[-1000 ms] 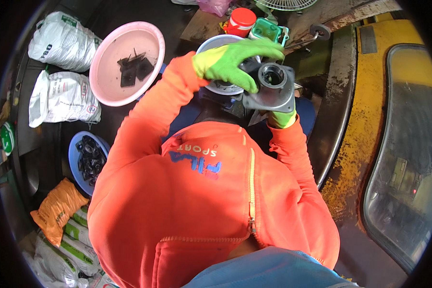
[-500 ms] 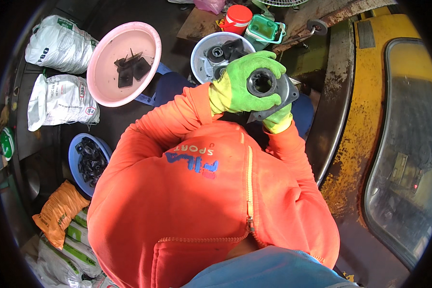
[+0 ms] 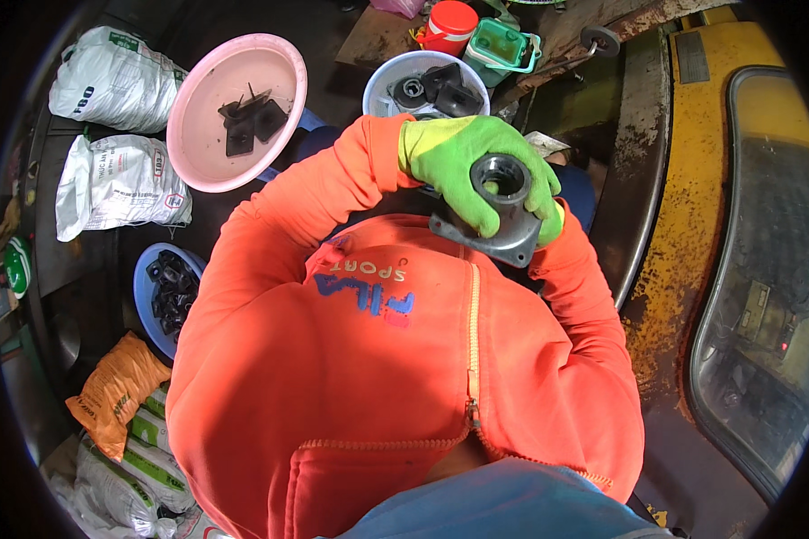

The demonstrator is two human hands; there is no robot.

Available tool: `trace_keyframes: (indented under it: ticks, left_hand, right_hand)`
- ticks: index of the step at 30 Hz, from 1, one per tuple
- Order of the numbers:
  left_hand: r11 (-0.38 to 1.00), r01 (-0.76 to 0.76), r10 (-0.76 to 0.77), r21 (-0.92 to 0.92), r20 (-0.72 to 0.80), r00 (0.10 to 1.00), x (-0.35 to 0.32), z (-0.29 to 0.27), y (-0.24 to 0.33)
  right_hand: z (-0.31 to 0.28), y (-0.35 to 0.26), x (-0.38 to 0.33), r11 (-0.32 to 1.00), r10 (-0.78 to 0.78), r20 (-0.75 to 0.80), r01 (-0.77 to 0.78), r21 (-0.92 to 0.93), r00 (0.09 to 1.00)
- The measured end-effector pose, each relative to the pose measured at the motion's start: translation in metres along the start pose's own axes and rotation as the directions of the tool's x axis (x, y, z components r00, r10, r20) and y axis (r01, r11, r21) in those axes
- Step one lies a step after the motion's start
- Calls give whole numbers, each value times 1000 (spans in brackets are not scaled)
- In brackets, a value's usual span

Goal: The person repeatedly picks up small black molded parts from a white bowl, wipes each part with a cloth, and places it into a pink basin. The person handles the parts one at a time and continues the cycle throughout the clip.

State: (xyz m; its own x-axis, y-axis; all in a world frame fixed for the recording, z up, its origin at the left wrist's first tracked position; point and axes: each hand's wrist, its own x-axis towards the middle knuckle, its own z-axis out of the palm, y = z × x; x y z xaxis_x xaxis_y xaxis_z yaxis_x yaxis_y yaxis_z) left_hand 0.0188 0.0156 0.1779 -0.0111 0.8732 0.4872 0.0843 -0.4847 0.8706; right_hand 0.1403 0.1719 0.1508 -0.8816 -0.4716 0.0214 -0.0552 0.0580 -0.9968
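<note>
Before my chest I hold a black flanged collar (image 3: pixel 512 220), with a round open neck rising from a flat plate that has holes at its corners. My left hand (image 3: pixel 458 166), in a green and yellow glove, wraps over the neck from the left, fingers closed round it. My right hand (image 3: pixel 554 220) is at the part's right side, mostly hidden behind it and the left hand; mainly its glove's edge shows. Beyond my hands a whitish-blue basket (image 3: pixel 375 97) holds several similar black parts (image 3: pixel 445 88).
A pink basin (image 3: pixel 189 144) with several black pieces stands at left; a blue basin (image 3: pixel 146 301) of small black parts sits nearer. White sacks (image 3: pixel 121 184) and an orange bag (image 3: pixel 117 391) line the left. A red jug (image 3: pixel 449 27) stands far off. A yellow machine (image 3: pixel 683 180) borders the right.
Both hands have drawn the black flanged collar slightly nearer my chest and turned it, so its plate now points toward me. My right hand has become more hidden behind it.
</note>
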Motion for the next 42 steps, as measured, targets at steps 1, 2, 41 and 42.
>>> trace_keyframes:
  ticks: [1, 2, 41, 42]
  left_hand:
    - [999, 34, -33, -37, 22, 999, 1, -2, 1]
    - [999, 19, -21, -33, -64, 998, 2, -2, 2]
    - [999, 23, -20, -23, 96, 995, 6, -29, 9]
    - [987, 82, -70, 137, -88, 994, 4, -32, 13]
  right_hand:
    - [1, 3, 2, 985, -16, -92, 32, 170, 996]
    - [1, 4, 2, 937, 23, -188, 44, 346, 982]
    - [13, -35, 36, 631, -448, -259, 97, -770, 856]
    - [11, -35, 39, 553, -483, -267, 54, -832, 834]
